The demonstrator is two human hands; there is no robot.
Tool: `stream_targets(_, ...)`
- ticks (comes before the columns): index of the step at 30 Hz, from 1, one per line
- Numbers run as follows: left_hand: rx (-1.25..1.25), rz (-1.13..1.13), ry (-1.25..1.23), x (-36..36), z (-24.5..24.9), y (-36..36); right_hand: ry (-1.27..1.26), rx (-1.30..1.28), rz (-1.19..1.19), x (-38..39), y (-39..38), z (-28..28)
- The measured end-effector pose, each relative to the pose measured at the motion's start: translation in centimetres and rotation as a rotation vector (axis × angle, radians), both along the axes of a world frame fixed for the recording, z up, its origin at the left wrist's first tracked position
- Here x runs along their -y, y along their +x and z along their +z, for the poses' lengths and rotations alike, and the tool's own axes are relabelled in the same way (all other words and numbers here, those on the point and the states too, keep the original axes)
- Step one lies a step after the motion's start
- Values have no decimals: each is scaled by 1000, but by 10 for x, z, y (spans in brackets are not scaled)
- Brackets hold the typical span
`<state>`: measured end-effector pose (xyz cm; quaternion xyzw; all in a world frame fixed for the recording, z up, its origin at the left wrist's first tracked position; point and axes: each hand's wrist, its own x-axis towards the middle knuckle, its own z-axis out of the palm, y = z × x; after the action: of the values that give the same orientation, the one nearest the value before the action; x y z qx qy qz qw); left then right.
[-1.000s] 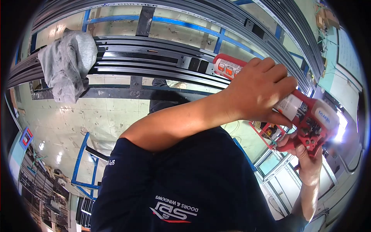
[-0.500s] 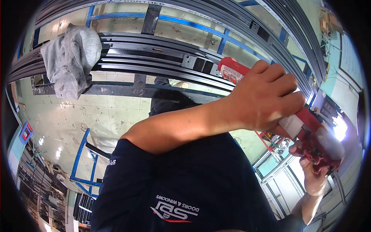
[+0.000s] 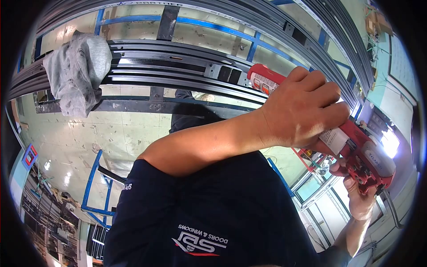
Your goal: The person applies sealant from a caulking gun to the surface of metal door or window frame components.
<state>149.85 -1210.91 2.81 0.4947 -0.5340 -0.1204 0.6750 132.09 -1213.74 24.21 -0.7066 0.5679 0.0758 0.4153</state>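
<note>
A red caulking gun [image 3: 340, 142] slants across the right of the head view. My left hand [image 3: 309, 107] is wrapped over its barrel from above, and the fingertips are hidden beneath. Past my knuckles a red printed cartridge end [image 3: 265, 80] sticks out, near an aluminium profile [image 3: 187, 60]. My right hand [image 3: 358, 198] is closed around the gun's rear by the trigger mechanism, with thumb and fingers partly showing. A bent metal rod [image 3: 392, 207] juts from the back end. Metal plates and black blocks [image 3: 227, 74] sit in the profile beside the cartridge end.
A grey cloth [image 3: 73, 73] drapes over the profile's left part. More dark profiles [image 3: 249, 22] lie behind on a blue metal frame [image 3: 213, 27]. A blue stand [image 3: 91, 187] is on the floor at left. Window frames [image 3: 318, 196] lean at lower right.
The gun's rear has turned slightly, so lettering on its pale label shows. Both hands keep their hold; the profile and cloth appear shifted a little left in view.
</note>
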Motion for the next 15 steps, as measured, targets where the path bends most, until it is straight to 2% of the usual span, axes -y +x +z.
stream_targets(15,1,-10,20,-2,-3,2,-2,-18,50,4,-3,-1)
